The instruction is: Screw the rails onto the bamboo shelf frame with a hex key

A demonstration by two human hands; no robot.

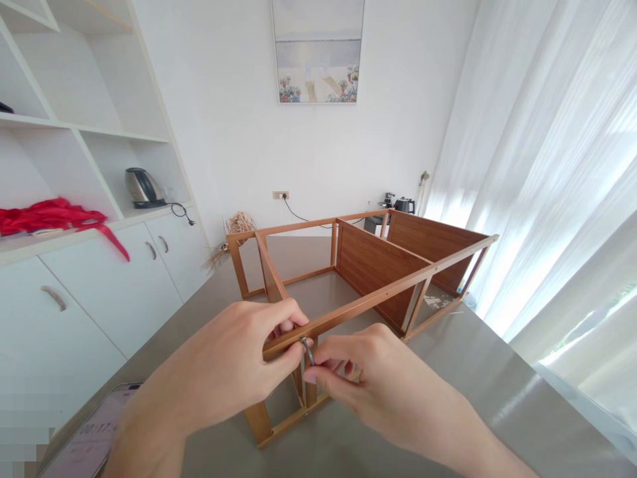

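A brown wooden shelf rack (368, 295) lies on its side across the grey table. My left hand (233, 348) is closed around the near end of its upper rail, fingers behind and thumb in front. Between the thumb and fingers of my right hand (373, 362) is a small bent metal hex key (310, 355). The key's upper end meets the rail's front face, close to my left thumb tip. Whether it sits in a screw head is too small to tell.
A phone with a running timer (92, 431) lies at the table's (462, 385) left edge, partly behind my left forearm. White cabinets with a kettle (143, 188) and red cloth (54, 216) stand left. Curtains (537, 166) hang right. Black appliances (398, 202) sit beyond the rack.
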